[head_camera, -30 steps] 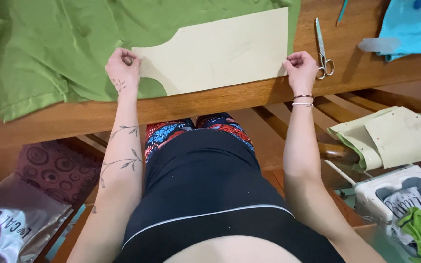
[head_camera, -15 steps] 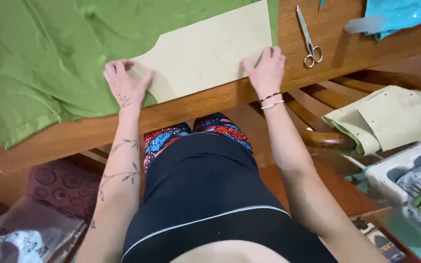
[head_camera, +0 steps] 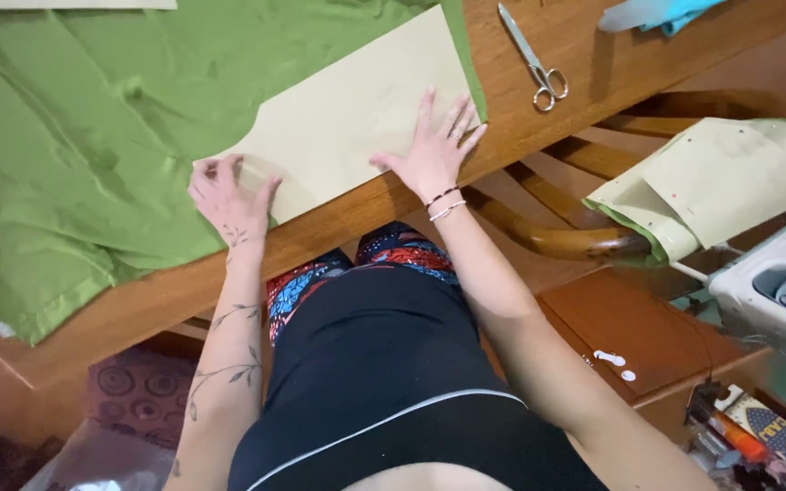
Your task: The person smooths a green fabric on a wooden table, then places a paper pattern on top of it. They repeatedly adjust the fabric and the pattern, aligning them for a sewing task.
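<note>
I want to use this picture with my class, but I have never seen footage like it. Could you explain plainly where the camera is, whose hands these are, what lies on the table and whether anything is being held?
The single view comes from a camera worn on a person's head, looking down over their own body and arms. No machine is involved, only two bare hands. The left hand, on a forearm with a leafy tattoo, presses on the near corner of a flat cream paper pattern piece. The right hand, with thin bracelets at the wrist, lies flat with spread fingers on the same paper. The paper rests on a large green cloth spread over a brown wooden table. A pair of metal scissors lies on the bare wood to the right, untouched. Neither hand grips anything; both only press down.
</note>
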